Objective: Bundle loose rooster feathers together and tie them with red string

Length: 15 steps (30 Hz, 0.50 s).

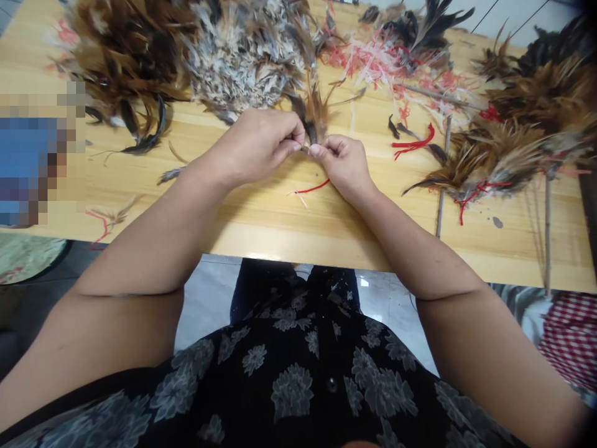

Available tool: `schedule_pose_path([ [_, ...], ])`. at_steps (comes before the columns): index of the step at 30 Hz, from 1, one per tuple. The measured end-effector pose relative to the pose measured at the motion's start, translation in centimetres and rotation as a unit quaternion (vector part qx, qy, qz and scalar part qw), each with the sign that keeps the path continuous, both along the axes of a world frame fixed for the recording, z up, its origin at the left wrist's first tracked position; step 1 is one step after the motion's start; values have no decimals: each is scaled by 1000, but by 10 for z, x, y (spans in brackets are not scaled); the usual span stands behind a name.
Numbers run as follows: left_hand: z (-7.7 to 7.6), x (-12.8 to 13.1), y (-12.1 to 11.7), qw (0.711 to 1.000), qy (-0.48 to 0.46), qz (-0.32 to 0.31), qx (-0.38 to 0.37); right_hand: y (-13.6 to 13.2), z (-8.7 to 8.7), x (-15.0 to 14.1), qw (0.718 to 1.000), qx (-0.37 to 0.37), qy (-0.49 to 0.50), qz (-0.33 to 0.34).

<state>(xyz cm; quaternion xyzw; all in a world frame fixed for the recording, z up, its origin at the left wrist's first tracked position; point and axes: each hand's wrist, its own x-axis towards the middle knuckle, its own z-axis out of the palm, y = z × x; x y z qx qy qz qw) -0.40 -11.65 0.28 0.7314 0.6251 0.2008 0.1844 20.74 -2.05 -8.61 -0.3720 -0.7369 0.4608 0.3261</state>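
My left hand [275, 140] and my right hand [344, 160] meet over the table, both closed in a pinch. Between their fingertips is the base of a small bunch of brown and dark feathers [313, 115], whose tips point away from me. A red string [313, 186] with a pale frayed end lies on the wood just below my right hand; whether it joins the bunch is hidden. Beyond my left hand lies a heap of grey and white feathers [247, 59].
A pile of long brown feathers [135, 46] covers the table's far left. Pink and white strings [368, 59] are strewn at the back. On the right, feather bundles [494, 155] tied with red string lie by thin sticks [443, 186]. Short red strings [415, 144] lie nearer.
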Motion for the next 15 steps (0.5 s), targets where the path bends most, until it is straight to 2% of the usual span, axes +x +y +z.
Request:
schedule_pose_path([
  [8,-6,1,3,999,49,-13,13,-2,4,-1,1000,5,-15,14],
  [15,-10,6,3,1000,18,-6,23,1,0,-3,1000,-10,-1,17],
])
